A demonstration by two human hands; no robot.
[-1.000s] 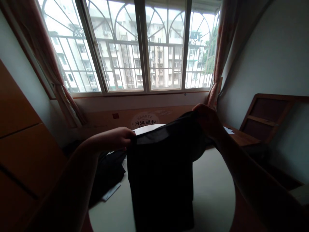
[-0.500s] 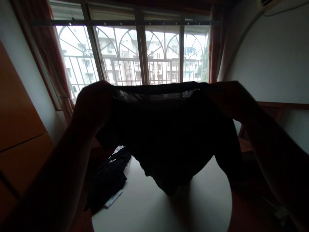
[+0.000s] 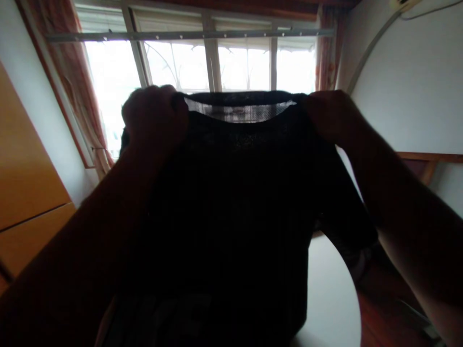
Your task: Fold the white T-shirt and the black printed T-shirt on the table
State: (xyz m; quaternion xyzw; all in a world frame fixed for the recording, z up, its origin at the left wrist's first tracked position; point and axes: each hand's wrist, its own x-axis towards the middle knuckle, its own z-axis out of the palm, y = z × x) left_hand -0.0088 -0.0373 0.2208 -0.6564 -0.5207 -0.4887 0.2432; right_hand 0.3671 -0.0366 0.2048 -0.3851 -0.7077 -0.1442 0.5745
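A black short-sleeved T-shirt [image 3: 235, 202] hangs spread out in front of me, its neckline at the top. My left hand [image 3: 155, 118] grips it by the shoulder at the left of the collar, fingers closed on the cloth. On the other side of the collar, my right hand [image 3: 327, 115] is closed on the opposite shoulder. Window light comes through the thin mesh cloth at the neck opening. One sleeve drops below my right hand. Against the light, details on the shirt's front are too dark to make out.
Below the shirt stands a round white table [image 3: 333, 289], mostly hidden by the cloth. A barred window [image 3: 238, 62] with curtains [image 3: 83, 82] fills the far wall. At the left is an orange-brown cabinet [image 3: 29, 159].
Both hands have risen with the shirt. Its lower part has swung down from a bunched shape and hangs long, now covering the dark clothes on the table's left side.
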